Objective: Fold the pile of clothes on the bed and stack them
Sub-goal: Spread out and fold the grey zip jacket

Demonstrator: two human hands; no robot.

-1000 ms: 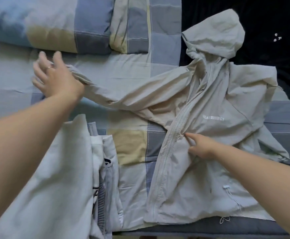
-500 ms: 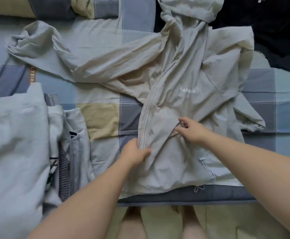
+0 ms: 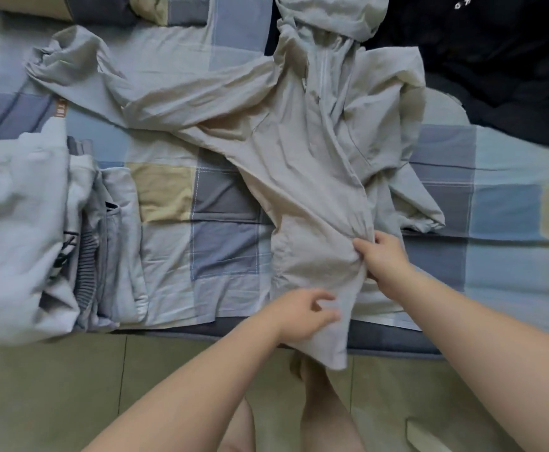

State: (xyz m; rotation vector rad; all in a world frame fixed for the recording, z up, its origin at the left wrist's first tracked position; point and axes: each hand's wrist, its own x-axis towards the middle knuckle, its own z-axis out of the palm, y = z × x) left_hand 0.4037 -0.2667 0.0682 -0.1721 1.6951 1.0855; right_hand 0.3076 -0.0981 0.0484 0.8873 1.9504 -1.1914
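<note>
**At the bed [image 3: 224,252] edge: L hand [image 3: 302,313] & R hand [image 3: 384,261] on jacket [image 3: 299,177]**

L hand's fingers curl round the folded-over front panel, whose hem hangs off the edge. R hand, just beside it, pinches the fold. Rest of jacket lies spread beyond both hands, w/ one sleeve out left. Folded stack [image 3: 32,223] sits well left of L hand.

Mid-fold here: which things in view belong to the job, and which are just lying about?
Job: pale grey hooded zip jacket, gripped by left hand and right hand; stack of folded pale clothes; black printed garment, perhaps next.
Lying about: blue-and-yellow checked bedsheet; checked pillows; beige floor tiles.
</note>
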